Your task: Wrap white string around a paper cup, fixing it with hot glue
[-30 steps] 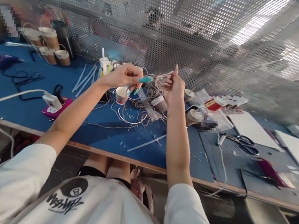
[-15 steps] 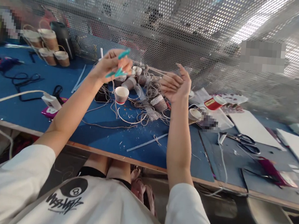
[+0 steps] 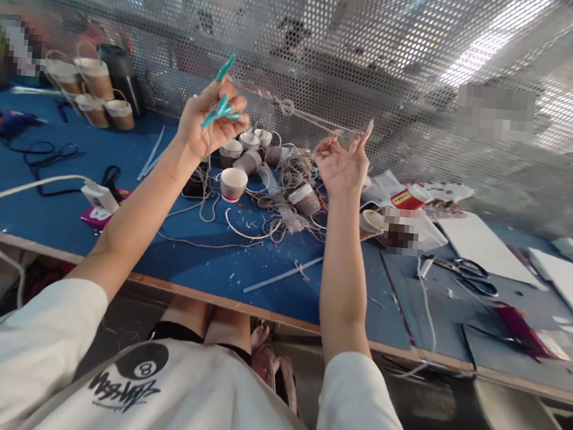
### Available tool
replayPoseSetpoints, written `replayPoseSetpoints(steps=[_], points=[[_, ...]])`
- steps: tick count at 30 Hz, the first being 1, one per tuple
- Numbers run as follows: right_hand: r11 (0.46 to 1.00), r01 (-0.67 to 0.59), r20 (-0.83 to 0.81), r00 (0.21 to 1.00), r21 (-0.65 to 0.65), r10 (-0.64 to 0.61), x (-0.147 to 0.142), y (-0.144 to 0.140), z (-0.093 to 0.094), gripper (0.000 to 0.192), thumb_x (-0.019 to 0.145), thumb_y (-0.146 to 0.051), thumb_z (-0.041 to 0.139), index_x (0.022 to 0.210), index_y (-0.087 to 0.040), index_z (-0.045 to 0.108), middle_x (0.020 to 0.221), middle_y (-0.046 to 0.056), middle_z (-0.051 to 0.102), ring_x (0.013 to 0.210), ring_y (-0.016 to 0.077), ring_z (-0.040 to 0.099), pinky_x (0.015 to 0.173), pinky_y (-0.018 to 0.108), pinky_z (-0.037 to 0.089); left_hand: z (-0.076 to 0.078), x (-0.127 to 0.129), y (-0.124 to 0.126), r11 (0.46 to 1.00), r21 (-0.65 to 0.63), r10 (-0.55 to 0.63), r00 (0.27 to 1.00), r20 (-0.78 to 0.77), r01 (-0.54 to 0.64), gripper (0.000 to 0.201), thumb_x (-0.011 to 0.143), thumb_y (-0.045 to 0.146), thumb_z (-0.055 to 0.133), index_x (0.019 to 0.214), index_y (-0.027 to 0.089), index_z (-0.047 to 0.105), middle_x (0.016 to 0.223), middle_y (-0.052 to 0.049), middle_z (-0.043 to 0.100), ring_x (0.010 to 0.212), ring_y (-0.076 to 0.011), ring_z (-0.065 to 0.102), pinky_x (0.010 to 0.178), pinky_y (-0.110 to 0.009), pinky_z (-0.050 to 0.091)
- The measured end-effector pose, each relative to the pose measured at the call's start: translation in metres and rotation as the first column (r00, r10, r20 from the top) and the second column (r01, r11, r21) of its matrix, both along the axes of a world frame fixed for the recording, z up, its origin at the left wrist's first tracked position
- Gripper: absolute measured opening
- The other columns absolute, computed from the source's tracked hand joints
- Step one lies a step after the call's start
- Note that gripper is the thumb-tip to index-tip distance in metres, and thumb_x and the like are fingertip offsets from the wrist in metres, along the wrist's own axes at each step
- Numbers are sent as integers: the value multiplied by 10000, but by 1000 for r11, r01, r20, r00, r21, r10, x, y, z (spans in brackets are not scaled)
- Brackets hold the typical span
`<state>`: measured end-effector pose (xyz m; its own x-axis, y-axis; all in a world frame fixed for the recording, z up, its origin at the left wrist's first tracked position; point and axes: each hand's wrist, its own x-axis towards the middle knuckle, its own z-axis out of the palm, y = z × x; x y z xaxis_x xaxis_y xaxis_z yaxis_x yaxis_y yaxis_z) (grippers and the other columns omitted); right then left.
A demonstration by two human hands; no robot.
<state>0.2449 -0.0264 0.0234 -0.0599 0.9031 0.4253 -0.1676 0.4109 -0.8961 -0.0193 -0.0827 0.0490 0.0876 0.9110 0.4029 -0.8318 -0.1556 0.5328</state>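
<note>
While both hands are up in the air over the blue worktop, a thin string runs tight between them. The left hand is curled shut on one end of it (its long nails are teal). The right hand pinches the other end with its fingertips, and the rest of its fingers are spread. The string is long and thin. It lies almost flat, left to right, with the left end a bit higher, and it has a small knot or loop near the middle.

Below the hands, near the back edge of the worktop, sit small paper cups. One stands up with its mouth open, and I cannot tell if anything is in it. Others lie tipped in a pile of loose string. More cups with handles stand at the back left corner. Scissors lie toward the right edge, on a grey mat.
</note>
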Motion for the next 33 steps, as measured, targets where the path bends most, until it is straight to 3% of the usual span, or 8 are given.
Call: replayPoseSetpoints(steps=[5, 8, 11, 14, 21, 25, 30, 33], points=[[912, -403, -495, 777, 82, 388, 17, 20, -16, 278, 916, -416, 578, 682, -268, 567, 550, -24, 509, 697, 168, 623, 741, 361, 582, 1, -2, 4, 1000, 21, 6, 999, -47, -5, 425, 1052, 242, 306, 636, 192, 374, 542, 54, 242, 510, -62, 354, 580, -156, 405], [794, -608, -457, 711, -20, 534, 26, 19, -19, 368, 899, -552, 577, 667, -266, 578, 409, -63, 358, 457, 130, 448, 587, 318, 551, -2, -1, 7, 999, -21, 35, 991, -127, -38, 445, 1042, 242, 310, 607, 185, 387, 570, 49, 260, 515, -61, 378, 589, -164, 416], [831, -452, -37, 884, -324, 466, 22, 4, -16, 542, 830, -741, 516, 646, -234, 571, 420, -63, 353, 415, 110, 364, 511, 317, 503, -5, 0, 8, 1000, -25, 9, 963, -268, -16, 414, 1013, 222, 350, 605, 186, 402, 572, 46, 284, 532, -71, 378, 635, -204, 438], [898, -310, 256, 883, -313, 394, 13, -6, -11, 507, 823, -700, 516, 643, -229, 574, 432, -75, 318, 422, 105, 331, 545, 332, 511, -6, -8, 12, 999, 39, 3, 931, -365, 12, 391, 960, 319, 535, 614, 198, 399, 549, 42, 320, 609, -88, 412, 701, -232, 455], [1000, 27, 59, 998, 16, -27, 21, 7, -5, 395, 914, -574, 435, 871, -250, 656, 490, -75, 331, 464, 126, 379, 732, 396, 550, -18, -26, 36, 996, 88, 37, 909, -415, 0, 430, 901, 443, 653, 606, 200, 455, 500, 54, 321, 579, -82, 411, 652, -261, 437], [977, -209, 23, 978, -44, 210, 39, 2, 0, 516, 939, -627, 377, 905, -194, 656, 419, -118, 268, 361, 79, 232, 550, 267, 518, -26, -32, 50, 993, 122, 68, 832, -551, 0, 454, 825, 558, 692, 610, 224, 473, 471, 48, 320, 676, -120, 522, 690, -287, 460], [403, -813, 118, 392, -420, 912, 41, -11, 1, 555, 1017, -546, 402, 931, -66, 667, 409, -63, 477, 261, 22, 217, 285, 116, 261, -26, -42, 50, 989, 143, 125, 778, -615, -46, 360, 761, 509, 700, 640, 251, 480, 503, 32, 425, 798, -159, 553, 763, -332, 474], [315, -920, 32, 317, -234, 948, 32, -10, -5, 300, 1029, -288, 480, 870, -110, 661, 428, -78, 498, 266, 10, 257, 310, 71, 270, -23, -47, 48, 983, 150, 180, 752, -634, -109, 404, 735, 554, 700, 637, 248, 454, 528, 24, 452, 884, -166, 556, 800, -353, 481]])
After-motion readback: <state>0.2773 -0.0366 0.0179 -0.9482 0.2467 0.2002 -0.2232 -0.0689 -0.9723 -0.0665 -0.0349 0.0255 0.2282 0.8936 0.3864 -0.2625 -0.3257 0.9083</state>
